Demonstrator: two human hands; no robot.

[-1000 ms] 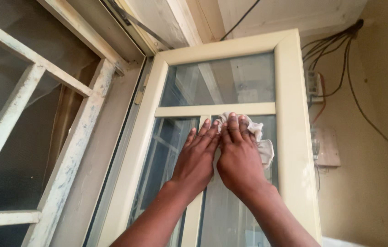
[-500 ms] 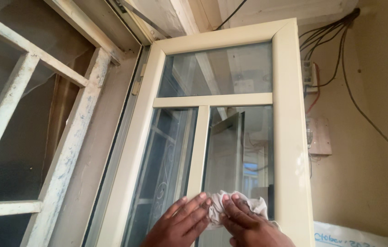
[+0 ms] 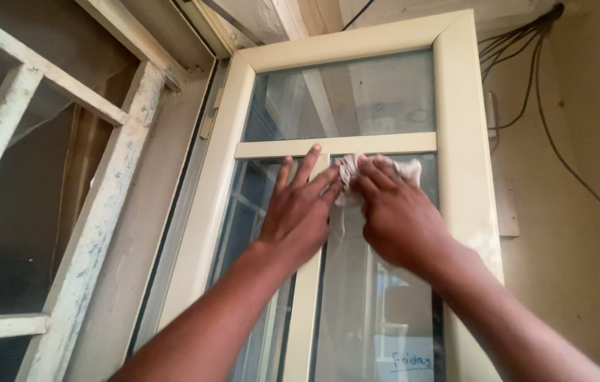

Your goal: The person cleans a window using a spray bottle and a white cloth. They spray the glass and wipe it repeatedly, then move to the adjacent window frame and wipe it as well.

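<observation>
A: What is on the far left?

B: An old white window grille (image 3: pixel 66 233) with chipped paint. It stands beside the open cream window frame (image 3: pixel 459 141).

A: And next, going right?

B: The frame holds glass panes. 1 pane (image 3: pixel 346 95) sits on top. 2 tall panes sit under a flat cross bar (image 3: pixel 272 149), with a thin upright bar (image 3: pixel 305 311) between them.

A: Where is the person's left hand?

B: The left hand (image 3: pixel 298 212) lies flat and open. Its fingers are spread out. It rests over the upright bar, and its fingertips reach up to the cross bar.

A: And the right hand?

B: The right hand (image 3: pixel 395 216) is just beside the left one. It presses a white cloth (image 3: pixel 378 172) on the right lower pane (image 3: pixel 371 311), with its fingers curled on top of the cloth.

A: Where is the cloth, then?

B: It is bunched up at the top of that pane, right under the cross bar. Part of it sticks out past the fingers.

A: What is on the far right?

B: A tan wall (image 3: pixel 583 212) with dark wires (image 3: pixel 533 56) running down it.
</observation>
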